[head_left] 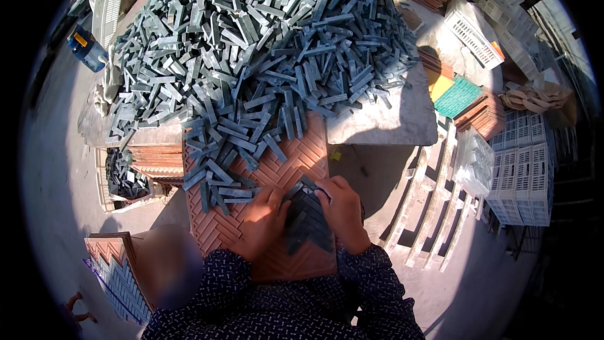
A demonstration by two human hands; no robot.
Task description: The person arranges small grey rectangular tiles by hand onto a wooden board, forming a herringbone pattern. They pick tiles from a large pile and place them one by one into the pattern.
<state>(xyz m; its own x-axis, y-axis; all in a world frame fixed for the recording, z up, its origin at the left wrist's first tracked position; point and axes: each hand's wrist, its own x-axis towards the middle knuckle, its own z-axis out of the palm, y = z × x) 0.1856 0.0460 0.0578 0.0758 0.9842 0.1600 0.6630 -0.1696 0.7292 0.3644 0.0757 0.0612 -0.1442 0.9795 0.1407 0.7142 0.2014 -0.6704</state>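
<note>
Working over the lower centre of the head view, both hands meet at a terracotta-coloured tray [286, 167] ridged in a herringbone pattern. Between them, dark laid strips [308, 220] fill part of the tray in a zigzag. The right hand [345, 211] sits at the upper right of this patch, thumb and fingers close together on its topmost strips; whether they pinch one or only press it, I cannot tell. The left hand [261, 223] rests at the patch's left edge with its fingers bent and close to one another; what lies under them is hidden, so I cannot tell if they are clamped on anything. Loose strips [217, 173] spill onto the tray's upper left from the big pile [258, 38] on the surface [384, 119] in the upper centre of the frame.

The step looks like seating strips in the grooves. To do it well, I would line each strip up with its ridges before pressing, push it flat along its whole length, and butt its end snugly against its neighbour. A light touch from the left fingers should keep the laid edge from shifting, and loose strips are best kept off the open grooves.
</note>
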